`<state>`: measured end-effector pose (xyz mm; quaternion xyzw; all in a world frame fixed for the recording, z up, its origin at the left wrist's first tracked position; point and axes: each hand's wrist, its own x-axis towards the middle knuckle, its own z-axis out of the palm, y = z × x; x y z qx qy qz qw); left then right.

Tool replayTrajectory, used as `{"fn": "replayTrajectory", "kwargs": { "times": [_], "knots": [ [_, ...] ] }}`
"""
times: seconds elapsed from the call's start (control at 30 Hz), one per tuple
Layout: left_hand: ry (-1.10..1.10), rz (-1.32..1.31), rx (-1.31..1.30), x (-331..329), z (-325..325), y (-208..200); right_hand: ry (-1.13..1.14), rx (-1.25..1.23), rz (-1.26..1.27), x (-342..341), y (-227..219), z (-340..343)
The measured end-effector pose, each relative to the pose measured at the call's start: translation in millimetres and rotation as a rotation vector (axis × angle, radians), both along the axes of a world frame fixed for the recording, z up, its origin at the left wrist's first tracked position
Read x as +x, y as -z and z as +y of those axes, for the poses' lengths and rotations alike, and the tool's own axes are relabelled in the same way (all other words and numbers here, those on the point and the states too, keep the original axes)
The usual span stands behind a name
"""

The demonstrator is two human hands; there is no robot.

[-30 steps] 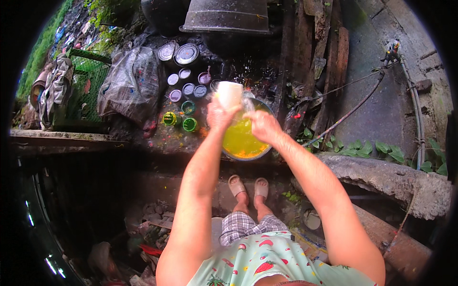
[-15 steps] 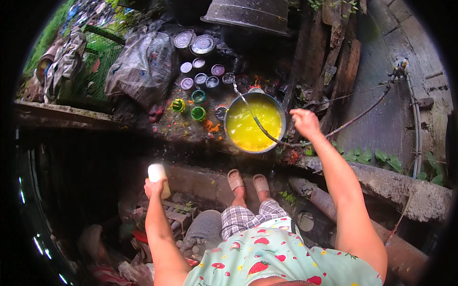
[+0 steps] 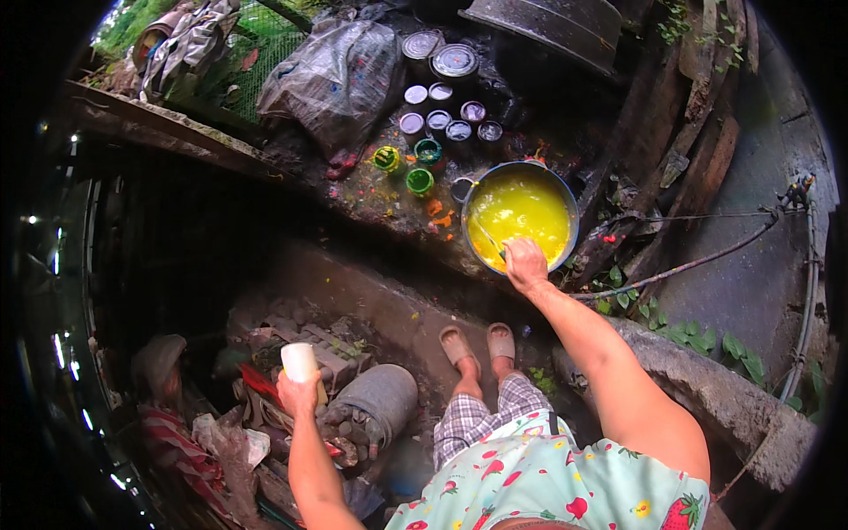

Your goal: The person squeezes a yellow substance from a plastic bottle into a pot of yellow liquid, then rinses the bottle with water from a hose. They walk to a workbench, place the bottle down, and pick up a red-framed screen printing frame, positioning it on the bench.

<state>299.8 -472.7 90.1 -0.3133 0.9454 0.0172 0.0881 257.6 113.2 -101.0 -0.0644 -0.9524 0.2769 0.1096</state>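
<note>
A pale cream, bottle-like container (image 3: 299, 360) is in my left hand (image 3: 299, 393), whose fingers wrap round its lower part. It is held out over the rubble on the left. My right hand (image 3: 526, 263) is closed on a hose at the near rim of a round metal pot (image 3: 573, 231). The hose's dark tip (image 3: 503, 253) shows just beyond my fingers, and a thin clear stream runs from it into the pot. Bright yellow, rippling liquid (image 3: 521, 208) fills the pot. The dark hose (image 3: 689, 267) trails off to the right behind my forearm.
Left of the pot stand several small paint cans, among them a green one (image 3: 420, 182) and a yellow one (image 3: 385, 159). A grey plastic sheet (image 3: 331, 84) lies beyond them. Old planks (image 3: 698, 168) lean at the right. A grey bucket (image 3: 382, 397) lies amid rubble near my feet.
My right hand has come down to the pot's near rim and taken hold of the hose. My left hand has moved nearer with the container. The view has shifted.
</note>
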Motion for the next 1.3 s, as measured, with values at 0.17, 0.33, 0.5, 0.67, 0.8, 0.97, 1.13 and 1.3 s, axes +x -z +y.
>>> {"fn": "replayTrajectory", "kwargs": {
  "times": [0.17,0.33,0.5,0.67,0.8,0.97,1.13,1.3],
  "knots": [
    [-0.038,-0.007,-0.054,55,-35,1,-0.137,-0.073,0.182,17,13,2],
    [-0.102,-0.007,-0.049,92,-65,8,0.338,-0.243,-0.082,-6,12,-6],
    [-0.031,0.016,0.026,102,-72,-6,0.158,-0.398,-0.200,-73,-43,-4],
    [0.084,0.059,0.108,96,-74,-9,-0.141,-0.074,-0.132,-82,-79,-40],
    [0.156,0.106,0.043,98,-81,-6,0.046,-0.244,-0.235,-87,-86,-50],
    [0.107,0.305,0.128,124,-103,-43,0.250,-0.745,-0.468,-72,-123,-48],
    [-0.054,0.496,0.171,181,-134,-98,0.284,-0.786,-0.508,-32,-187,-58],
    [-0.200,0.645,0.193,241,-157,-111,0.306,-0.790,-0.461,-10,-221,-69]
  ]
}}
